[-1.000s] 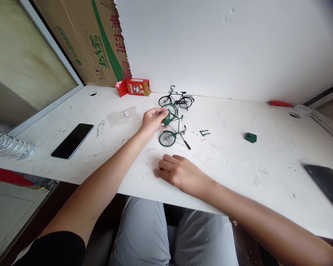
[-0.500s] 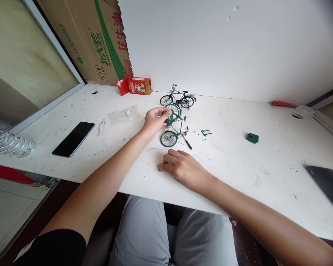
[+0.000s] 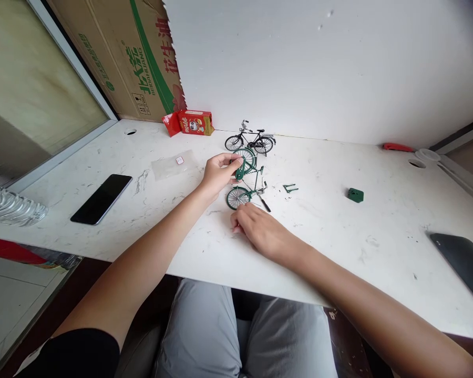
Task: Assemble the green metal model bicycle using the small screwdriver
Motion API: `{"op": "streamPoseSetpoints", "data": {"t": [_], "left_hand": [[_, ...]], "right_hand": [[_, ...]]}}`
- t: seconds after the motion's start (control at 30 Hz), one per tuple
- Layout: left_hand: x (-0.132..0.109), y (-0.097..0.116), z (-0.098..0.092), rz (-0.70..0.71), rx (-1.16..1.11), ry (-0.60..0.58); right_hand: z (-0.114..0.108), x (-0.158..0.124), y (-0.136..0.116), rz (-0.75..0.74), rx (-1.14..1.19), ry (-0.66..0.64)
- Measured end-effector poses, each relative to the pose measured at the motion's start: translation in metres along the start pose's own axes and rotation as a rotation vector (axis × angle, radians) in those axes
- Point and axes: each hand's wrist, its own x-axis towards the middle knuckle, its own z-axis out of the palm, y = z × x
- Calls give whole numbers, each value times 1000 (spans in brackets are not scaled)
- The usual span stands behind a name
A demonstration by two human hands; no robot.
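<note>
A green model bicycle (image 3: 256, 181) lies on its side on the white table (image 3: 205, 244). My left hand (image 3: 222, 170) pinches it at the chain guard, close to the rear wheel. My right hand (image 3: 256, 226) is just in front of the other wheel, its fingers curled down; what they hold, if anything, is hidden. Beside the handlebar lies a small screwdriver with a black handle (image 3: 265, 204). To the right of the bicycle rests a green forked part (image 3: 290, 188) among tiny dark bits. Behind it stands a black model bicycle (image 3: 252, 142), upright.
At the left are a phone (image 3: 101, 199), a clear plastic bag (image 3: 173, 165) and a plastic bottle (image 3: 13, 205). A red box (image 3: 195, 123) stands near the cardboard at the back. A green block (image 3: 355, 195) and a black flat object (image 3: 461, 262) lie at right.
My right hand has moved forward, closer to the bicycle's near wheel, and its fingers have turned down. My left hand keeps its pinch. The view has shifted slightly.
</note>
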Motion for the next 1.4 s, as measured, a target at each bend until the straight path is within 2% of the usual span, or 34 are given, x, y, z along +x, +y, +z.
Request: {"op": "streamPoseSetpoints", "data": {"t": [0.07, 0.17, 0.3, 0.5, 0.77, 1.0, 1.2, 1.4], "left_hand": [[-1, 0, 0, 1, 0, -9], [-2, 0, 1, 3, 4, -18], [-3, 1, 3, 20, 10, -14], [-6, 2, 5, 20, 56, -12], [-25, 9, 19, 29, 83, -97], [-43, 14, 31, 22, 127, -173], [-52, 17, 36, 48, 101, -245], [-56, 18, 37, 38, 124, -250]], "right_hand": [[-6, -3, 11, 56, 204, 60], [-11, -7, 26, 129, 304, 89], [-17, -9, 37, 168, 275, 135], [-23, -9, 39, 188, 242, 210], [-37, -14, 55, 214, 200, 476], [-37, -16, 65, 283, 240, 714], [-35, -16, 62, 310, 266, 775], [-36, -17, 59, 325, 255, 805]]}}
